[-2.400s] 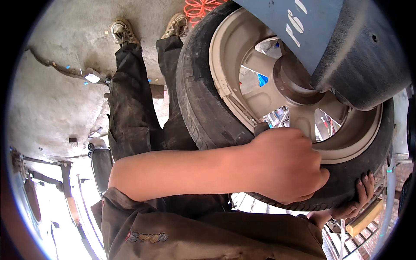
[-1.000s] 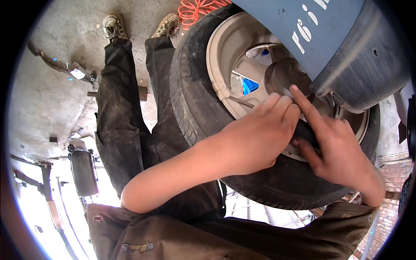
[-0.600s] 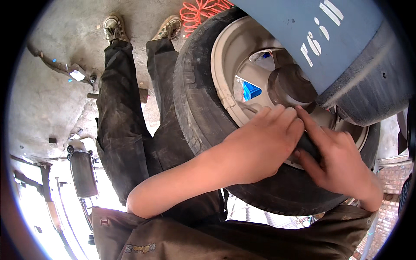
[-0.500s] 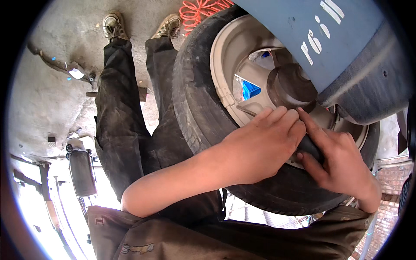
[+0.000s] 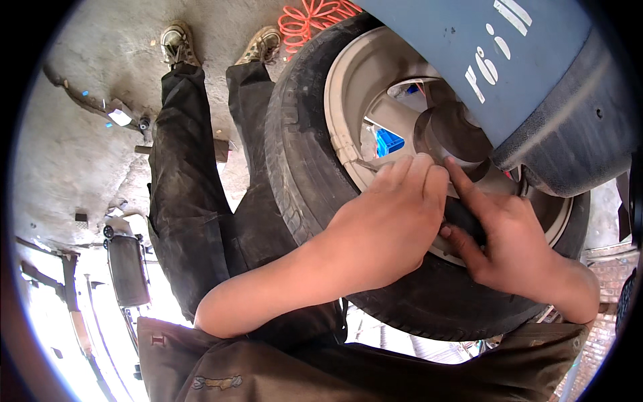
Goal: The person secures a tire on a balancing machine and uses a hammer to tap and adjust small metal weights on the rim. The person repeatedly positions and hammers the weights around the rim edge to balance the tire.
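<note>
A wheel with a black tyre (image 5: 305, 134) and a pale spoked rim (image 5: 341, 120) sits upright before me, a dark round hub clamp (image 5: 449, 137) at its centre. My left hand (image 5: 405, 218) is closed at the near side of the rim, fingers curled under; what they grip is hidden. Beside it, my right hand (image 5: 509, 231) holds a dark, smooth, rounded object (image 5: 467, 220) between thumb and fingers, its index finger stretched toward the hub. The object's kind cannot be made out, as both hands cover most of it.
A blue-grey machine panel (image 5: 482, 53) with a black moulded part (image 5: 576, 127) overhangs the wheel's right side. A coiled orange hose (image 5: 311, 27) lies beyond the tyre. Through the spokes shows a blue crate-like thing (image 5: 388, 142). A dark cylindrical tank (image 5: 127, 268) stands at left.
Both hands have shifted slightly left along the rim, still close together. My right thumb and index finger still span the dark object. The wheel looks much the same.
</note>
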`<state>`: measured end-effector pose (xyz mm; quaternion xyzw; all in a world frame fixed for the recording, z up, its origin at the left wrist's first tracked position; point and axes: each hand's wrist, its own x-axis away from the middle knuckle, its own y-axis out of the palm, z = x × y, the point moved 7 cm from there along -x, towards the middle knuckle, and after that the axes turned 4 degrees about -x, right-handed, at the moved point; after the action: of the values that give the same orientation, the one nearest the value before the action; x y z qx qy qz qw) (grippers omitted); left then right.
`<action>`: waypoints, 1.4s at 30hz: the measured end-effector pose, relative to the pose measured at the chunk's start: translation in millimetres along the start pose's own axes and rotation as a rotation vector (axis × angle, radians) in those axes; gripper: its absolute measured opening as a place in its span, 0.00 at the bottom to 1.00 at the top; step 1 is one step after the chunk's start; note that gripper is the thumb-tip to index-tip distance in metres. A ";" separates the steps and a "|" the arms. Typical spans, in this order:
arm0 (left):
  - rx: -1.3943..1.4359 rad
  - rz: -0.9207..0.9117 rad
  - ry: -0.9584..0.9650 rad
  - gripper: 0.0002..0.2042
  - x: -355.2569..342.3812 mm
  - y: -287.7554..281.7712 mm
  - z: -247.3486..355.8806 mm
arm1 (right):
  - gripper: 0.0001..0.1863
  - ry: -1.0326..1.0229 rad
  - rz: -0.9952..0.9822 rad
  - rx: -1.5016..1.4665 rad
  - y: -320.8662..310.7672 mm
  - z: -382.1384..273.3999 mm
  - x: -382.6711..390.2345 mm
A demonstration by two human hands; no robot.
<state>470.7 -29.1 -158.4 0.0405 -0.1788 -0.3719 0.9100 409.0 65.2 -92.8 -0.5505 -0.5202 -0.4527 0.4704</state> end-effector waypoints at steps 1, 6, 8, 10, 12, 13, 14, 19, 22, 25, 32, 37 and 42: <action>0.011 0.037 -0.040 0.20 2.1 0.6 -0.4 | 0.43 -0.006 0.019 0.013 7.1 1.6 3.9; -0.054 0.081 -0.029 0.16 5.7 -1.0 2.3 | 0.40 -0.107 0.100 0.344 13.1 -7.3 9.5; -0.067 0.120 -0.032 0.16 4.5 -1.9 2.5 | 0.39 -0.170 0.126 0.447 13.7 -6.3 14.0; -0.098 0.182 -0.014 0.17 2.3 -2.0 1.7 | 0.37 -0.262 0.195 0.518 6.2 -4.3 8.4; -0.088 0.225 -0.055 0.15 1.5 -1.8 -2.5 | 0.36 -0.321 0.243 0.542 4.1 3.3 1.4; -0.084 0.249 -0.076 0.15 2.0 -1.6 -3.6 | 0.36 -0.323 0.223 0.516 8.4 5.0 2.0; -0.015 0.249 -0.117 0.15 1.7 -0.7 -5.3 | 0.36 -0.316 0.220 0.505 8.7 6.1 3.3; -0.051 0.157 -0.132 0.15 3.1 1.2 -7.4 | 0.24 -0.192 0.199 0.105 10.7 8.6 -5.7; -0.106 0.142 -0.135 0.15 4.8 3.0 -5.9 | 0.14 -0.074 0.080 -0.061 6.5 3.6 -11.3; -0.167 0.170 -0.092 0.14 0.3 0.4 -7.3 | 0.12 -0.019 0.077 -0.144 3.5 7.0 -13.9; -0.157 0.187 -0.041 0.12 0.3 4.2 -12.2 | 0.20 0.280 -0.091 -0.616 21.2 39.6 -18.6; -0.161 0.279 -0.091 0.10 3.8 -3.7 -10.6 | 0.18 0.518 -0.311 -0.959 28.4 48.3 -21.2; -0.079 0.217 -0.134 0.09 4.5 -5.1 -13.8 | 0.21 0.689 -0.576 -1.317 41.8 43.2 -11.9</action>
<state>475.3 -36.7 -171.0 -0.0397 -0.2279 -0.2801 0.9317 450.5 105.5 -112.9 -0.3883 -0.0929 -0.9156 0.0474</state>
